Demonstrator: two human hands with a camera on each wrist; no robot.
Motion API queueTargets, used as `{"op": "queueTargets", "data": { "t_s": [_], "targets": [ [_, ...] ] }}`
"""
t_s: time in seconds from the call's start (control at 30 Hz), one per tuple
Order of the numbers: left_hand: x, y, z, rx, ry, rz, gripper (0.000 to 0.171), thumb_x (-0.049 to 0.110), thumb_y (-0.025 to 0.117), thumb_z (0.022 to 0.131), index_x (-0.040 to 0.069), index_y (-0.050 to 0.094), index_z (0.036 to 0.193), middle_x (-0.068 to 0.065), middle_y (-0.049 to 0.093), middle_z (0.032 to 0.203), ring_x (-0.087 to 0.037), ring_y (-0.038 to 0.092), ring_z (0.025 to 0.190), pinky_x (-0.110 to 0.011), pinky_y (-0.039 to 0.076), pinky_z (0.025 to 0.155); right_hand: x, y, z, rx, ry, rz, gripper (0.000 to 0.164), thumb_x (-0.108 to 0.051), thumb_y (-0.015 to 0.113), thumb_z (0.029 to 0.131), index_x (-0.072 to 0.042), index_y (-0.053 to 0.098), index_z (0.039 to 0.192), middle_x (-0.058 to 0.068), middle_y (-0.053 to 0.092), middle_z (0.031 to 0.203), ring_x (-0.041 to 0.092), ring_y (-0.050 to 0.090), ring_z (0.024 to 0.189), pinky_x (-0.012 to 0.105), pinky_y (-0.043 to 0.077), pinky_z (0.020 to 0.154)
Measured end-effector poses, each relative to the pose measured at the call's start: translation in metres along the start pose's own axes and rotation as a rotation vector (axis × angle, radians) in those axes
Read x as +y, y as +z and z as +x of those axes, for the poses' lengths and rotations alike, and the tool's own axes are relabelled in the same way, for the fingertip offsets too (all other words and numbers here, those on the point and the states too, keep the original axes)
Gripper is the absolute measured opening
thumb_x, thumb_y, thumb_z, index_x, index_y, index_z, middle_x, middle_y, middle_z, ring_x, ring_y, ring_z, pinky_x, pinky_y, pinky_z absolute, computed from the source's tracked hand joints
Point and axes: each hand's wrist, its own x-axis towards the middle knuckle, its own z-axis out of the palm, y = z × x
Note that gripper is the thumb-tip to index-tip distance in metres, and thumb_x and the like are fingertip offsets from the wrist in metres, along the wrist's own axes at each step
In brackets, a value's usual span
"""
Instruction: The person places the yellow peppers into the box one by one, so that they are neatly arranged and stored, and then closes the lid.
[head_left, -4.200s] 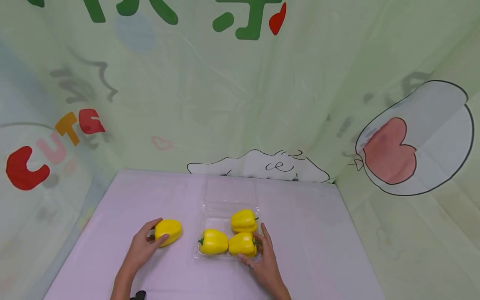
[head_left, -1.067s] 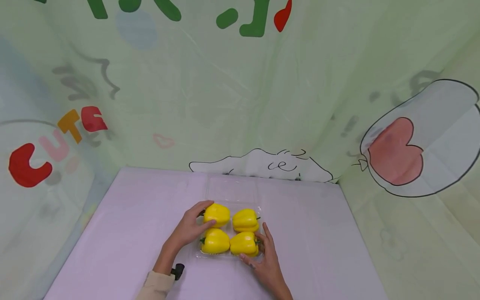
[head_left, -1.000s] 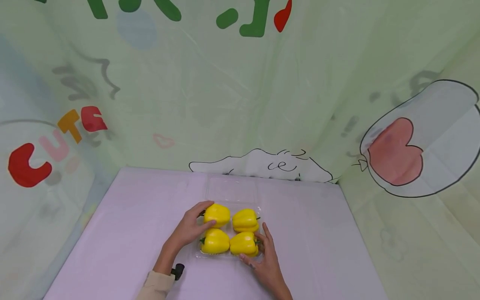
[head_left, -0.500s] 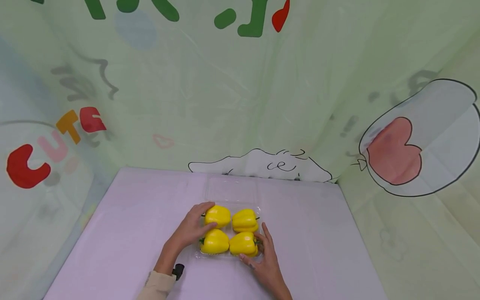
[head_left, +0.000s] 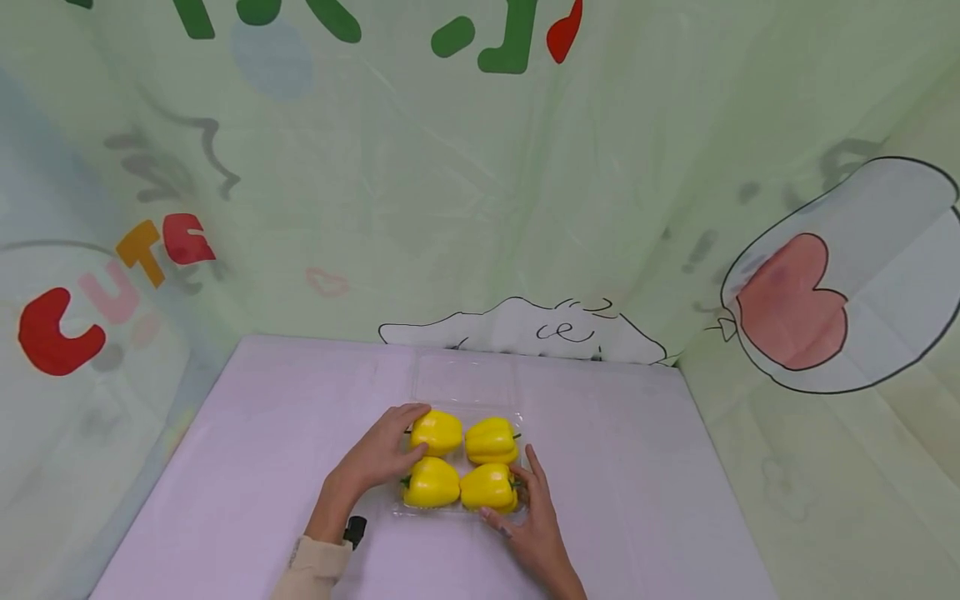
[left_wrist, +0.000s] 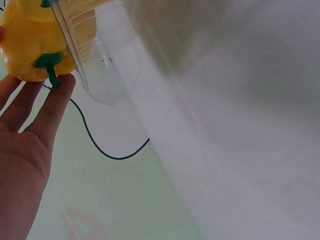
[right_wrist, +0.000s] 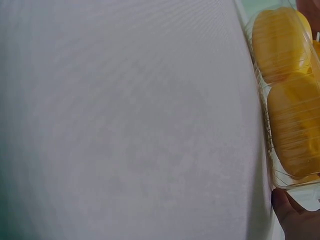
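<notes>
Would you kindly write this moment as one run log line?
left hand grip: around far-left yellow bell pepper | right hand grip: at near-right corner of clear plastic container | other three peppers: inside container | lid: open

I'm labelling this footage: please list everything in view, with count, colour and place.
Peppers: four, yellow, three inside the box, one at its far left corner.
Box: one, clear, on the table.
Lid: one, clear, behind the box.
Table: one, pale lilac, under the box.
Sheeting: number unclear, mostly pale green, around the table.
Printed letters: several, mixed colours, on the sheeting.
Balloon picture: one, white, at right.
Gadget: one, black, by the sleeve.
Sleeve: one, beige, left arm.
Left hand: one, holding the far left pepper.
Right hand: one, on the box's near right corner.
</notes>
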Motion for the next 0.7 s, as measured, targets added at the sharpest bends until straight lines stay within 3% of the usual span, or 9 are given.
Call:
{"op": "queueTargets", "data": {
  "t_s": [0.3,0.7],
  "targets": [
    [-0.0074,0.0026,0.0024,-0.018,-0.035,-0.023,0.06,0.026,0.072,0.101,0.011,0.052,0.156,-0.009,0.053,0.162,-0.034,0.048,0.152,-0.057,0.04,0.127,0.0002,-0.0005,0.0001,-0.014,0.011,0.013,0.081,-0.042,0.09,0.084,-0.012,0.052,0.148,0.007,0.013,0.18,0.034,0.046,0.152,0.05,0.05,0.118],
    [-0.008,0.0016,0.0065,-0.037,-0.022,0.003,0.06,0.028,0.074,0.1,0.01,0.054,0.154,-0.011,0.055,0.159,-0.036,0.051,0.148,-0.057,0.043,0.124,-0.0023,-0.0012,-0.0005,-0.024,0.02,0.011,0.078,-0.04,0.09,0.085,-0.012,0.052,0.147,0.007,0.014,0.18,0.033,0.047,0.151,0.05,0.05,0.118]
  ]
}}
